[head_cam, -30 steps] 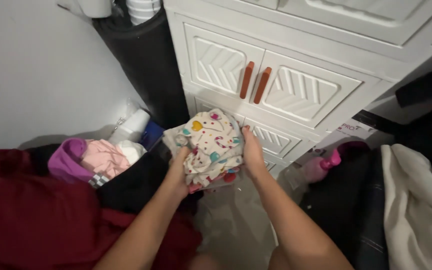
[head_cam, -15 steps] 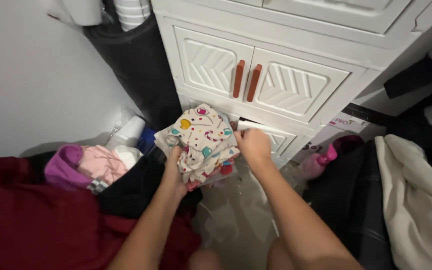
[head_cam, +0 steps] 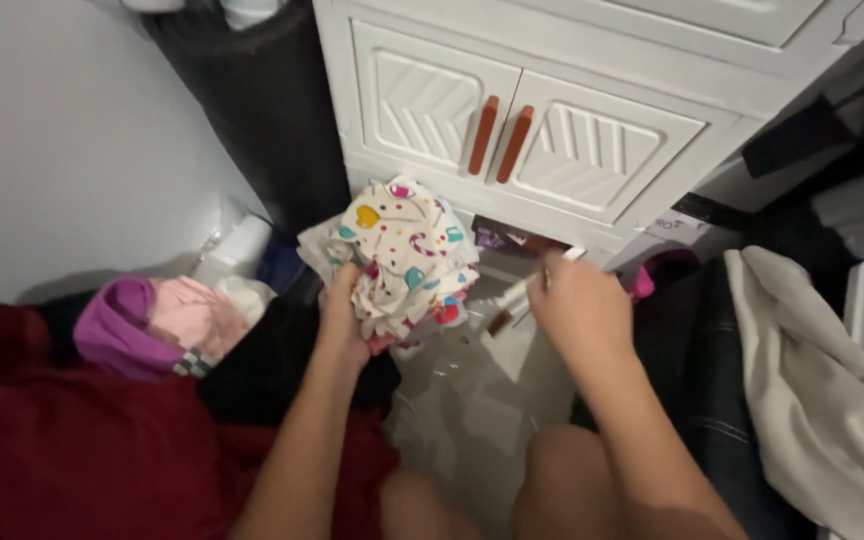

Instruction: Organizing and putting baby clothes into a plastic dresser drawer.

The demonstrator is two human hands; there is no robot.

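Note:
My left hand grips a folded stack of cream clothes with coloured hearts and dots, held up in front of the white cabinet. My right hand is closed on the edge of the cabinet's low door, which is swung out toward me. Behind that door the low compartment shows some coloured items. My bare knees are at the bottom of the view.
The upper cabinet doors have two brown handles. A dark red cloth and purple and pink garments lie at left. A black bin stands by the wall. A cream cloth and dark plaid fabric lie at right.
My right hand let go of the clothes stack, took the low cabinet door and pulled it open to the right. The left hand now holds the stack alone.

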